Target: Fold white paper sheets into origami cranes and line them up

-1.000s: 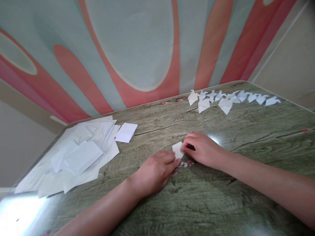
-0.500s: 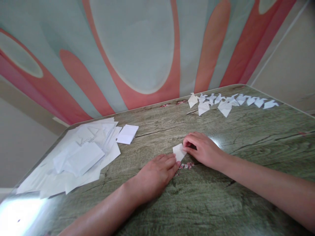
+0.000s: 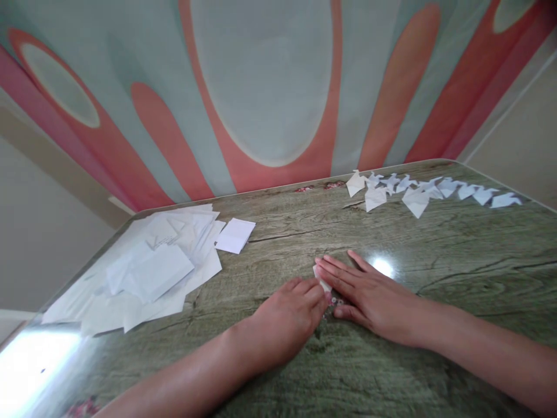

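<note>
A small folded piece of white paper [image 3: 322, 279] lies on the wood-grain table, mostly covered by my hands. My right hand [image 3: 369, 293] rests flat over its right side, fingers stretched out and thumb spread apart. At the paper's lower left edge is my left hand [image 3: 289, 316], its fingers curled and closed on that edge; the fingertips are partly hidden. Pink and white flowers printed on the table show between the two hands.
On the left spreads a loose pile of white papers [image 3: 204, 270], with a small stack of paper squares [image 3: 235, 235] beside it. Folded paper birds [image 3: 416, 200] line the far right of the table [image 3: 278, 232]. A patterned wall stands behind.
My right hand has gone from pinching the paper's right corner to lying flat across it. The paper shows narrower now. My left fingers have curled in, and the whole view has shifted slightly.
</note>
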{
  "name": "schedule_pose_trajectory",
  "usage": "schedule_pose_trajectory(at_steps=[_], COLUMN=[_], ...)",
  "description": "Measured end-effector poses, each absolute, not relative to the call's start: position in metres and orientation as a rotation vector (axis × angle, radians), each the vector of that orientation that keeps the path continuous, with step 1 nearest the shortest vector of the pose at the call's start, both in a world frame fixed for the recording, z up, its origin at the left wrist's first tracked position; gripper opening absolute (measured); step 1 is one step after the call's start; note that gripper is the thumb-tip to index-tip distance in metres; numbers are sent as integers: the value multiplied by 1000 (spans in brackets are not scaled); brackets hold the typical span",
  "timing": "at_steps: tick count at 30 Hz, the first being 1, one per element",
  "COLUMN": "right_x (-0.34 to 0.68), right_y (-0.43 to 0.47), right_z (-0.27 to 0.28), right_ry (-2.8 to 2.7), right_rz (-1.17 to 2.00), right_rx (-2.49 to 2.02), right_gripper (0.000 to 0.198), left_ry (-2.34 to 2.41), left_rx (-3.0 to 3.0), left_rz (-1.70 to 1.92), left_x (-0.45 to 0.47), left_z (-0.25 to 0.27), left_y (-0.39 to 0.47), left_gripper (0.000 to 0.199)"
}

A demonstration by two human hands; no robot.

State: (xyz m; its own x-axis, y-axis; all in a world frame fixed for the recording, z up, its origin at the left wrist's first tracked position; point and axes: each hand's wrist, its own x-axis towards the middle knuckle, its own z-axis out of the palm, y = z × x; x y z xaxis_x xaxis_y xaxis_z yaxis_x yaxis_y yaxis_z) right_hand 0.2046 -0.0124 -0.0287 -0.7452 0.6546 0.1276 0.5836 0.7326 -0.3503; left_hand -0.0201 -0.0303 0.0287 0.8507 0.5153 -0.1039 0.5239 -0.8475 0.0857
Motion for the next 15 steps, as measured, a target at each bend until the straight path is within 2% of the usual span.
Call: schedule_pose_trajectory(at_steps=[7, 15], right_x=[205, 213], right_y=[-7, 1], right_z=[-29, -28], right_ry=[-2631, -2578], right_rz=[402, 283], right_rx=[-1066, -1190], right_gripper=[69, 64], left_ry=[821, 797], left_rx=[2918, 2879], left_rz=[-179, -55], left_x=[-25, -29], left_z=[30, 30], left_y=[-35, -33], left_gripper=[40, 39])
